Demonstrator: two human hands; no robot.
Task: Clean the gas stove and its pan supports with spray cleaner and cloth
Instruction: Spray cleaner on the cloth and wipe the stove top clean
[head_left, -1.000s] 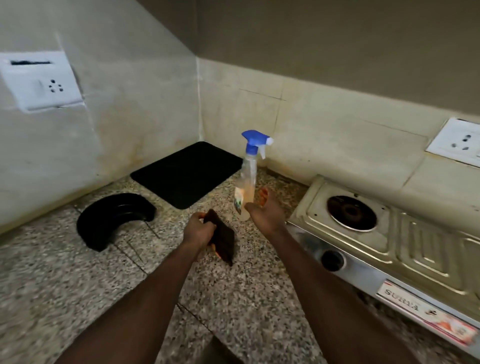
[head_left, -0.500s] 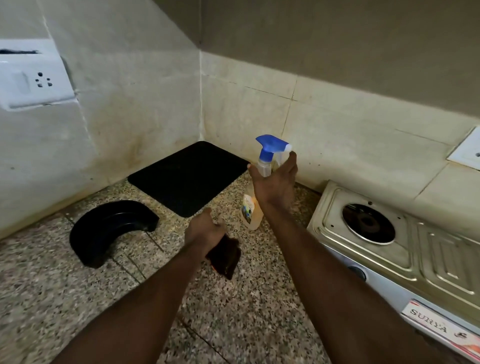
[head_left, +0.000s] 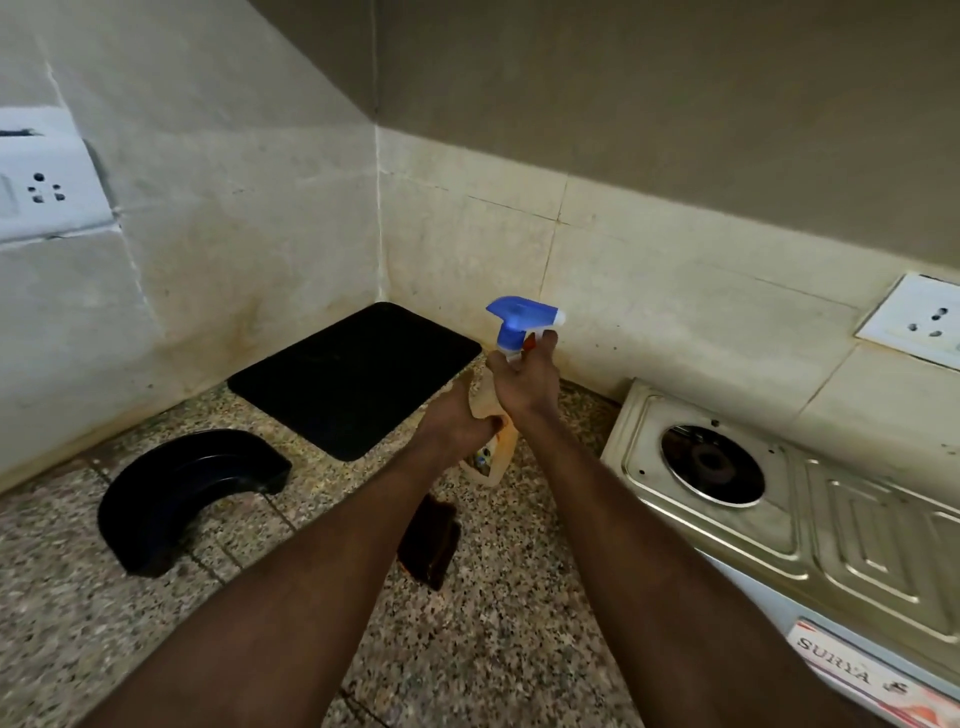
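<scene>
Granite counter (head_left: 519, 649), both hands, left hand (head_left: 454, 423), right hand (head_left: 524, 384), clamped on spray bottle (head_left: 511, 332); cloth (head_left: 431, 545) lying below.

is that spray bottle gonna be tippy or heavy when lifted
Probably light: the spray bottle looks clear plastic, only partly filled. Tall and narrow, so likely tippy. The right hand grips its neck, the left hand its body, steadying it.

One head-worn wide-angle view looks forward and steeply down along both forearms onto the bench (head_left: 519, 649), facing a wall corner; the stove (head_left: 779, 519) sits at right, near, cut by the frame edge.
</scene>
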